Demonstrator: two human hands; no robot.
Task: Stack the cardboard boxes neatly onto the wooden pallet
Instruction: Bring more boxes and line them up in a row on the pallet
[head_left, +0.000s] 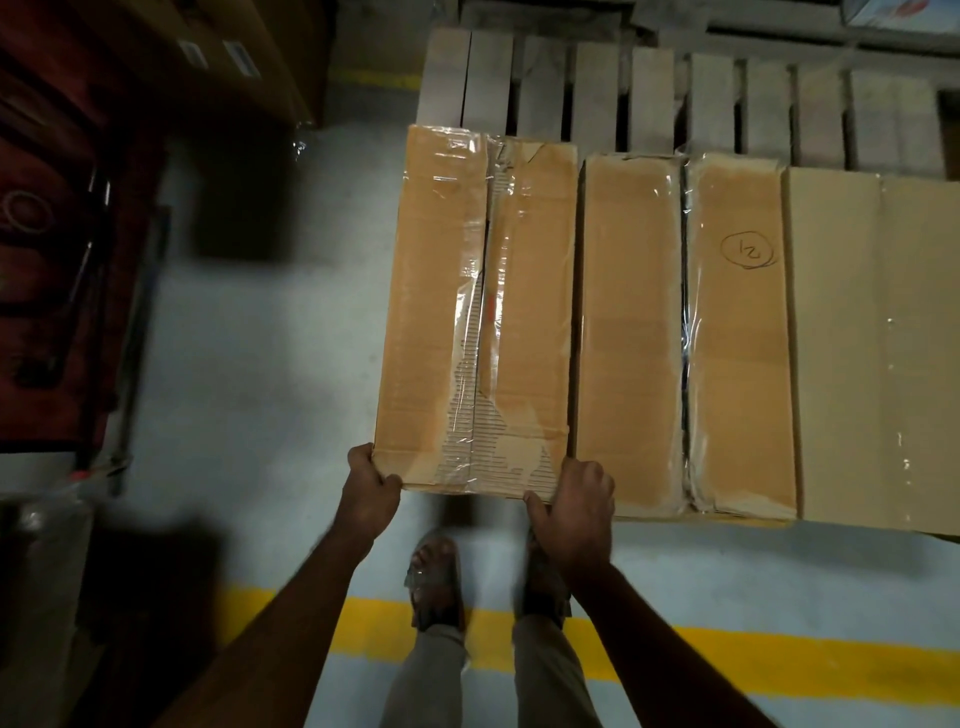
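handwritten "12" in a pen-drawn circle (748, 250) on the top of the second cardboard box (740, 338) from the left, white labels (241, 58) on dark upper-left boxes too blurred to read

The pallet (649, 93) lies far, its slats running near to far. Three boxes sit in a row along its near side: the left box (478, 312), the middle box (680, 338) just beside it, the right box (878, 338) touching that. The left hand (371, 486) and right hand (576, 499) grip the left box's near corners. A floor line (727, 660) runs left to right, nearest, by the feet (436, 582).
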